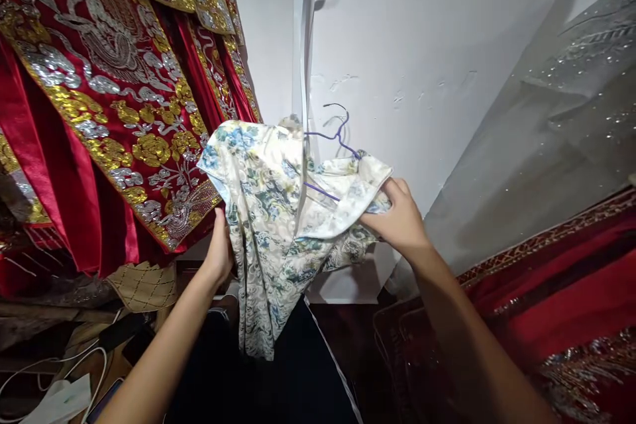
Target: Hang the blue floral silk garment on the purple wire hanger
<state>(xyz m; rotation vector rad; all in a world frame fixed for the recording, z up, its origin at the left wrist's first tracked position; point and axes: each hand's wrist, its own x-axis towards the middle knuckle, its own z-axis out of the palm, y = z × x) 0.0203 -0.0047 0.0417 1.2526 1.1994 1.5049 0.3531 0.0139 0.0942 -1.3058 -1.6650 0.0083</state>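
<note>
A cream floral garment [271, 212] with blue, yellow and green flowers hangs in front of me, its lower part narrowing to a point. Inside its neck opening sits a purple clothes hanger [339, 136], with the hook sticking up by the white wall. My right hand [400, 215] pinches the pale-edged cloth on the right side, thumb on top. On the opposite side, my left hand [219, 248] is at the garment's edge, thumb up; its fingers go behind the cloth and are mostly hidden.
Red robes [149, 106] with gold and silver sequins hang at left. A white wall [397, 33] is ahead. Clear plastic sheeting [556, 99] and red trimmed cloth [571, 265] are at right. White cables [102, 358] and paper [64, 401] lie lower left.
</note>
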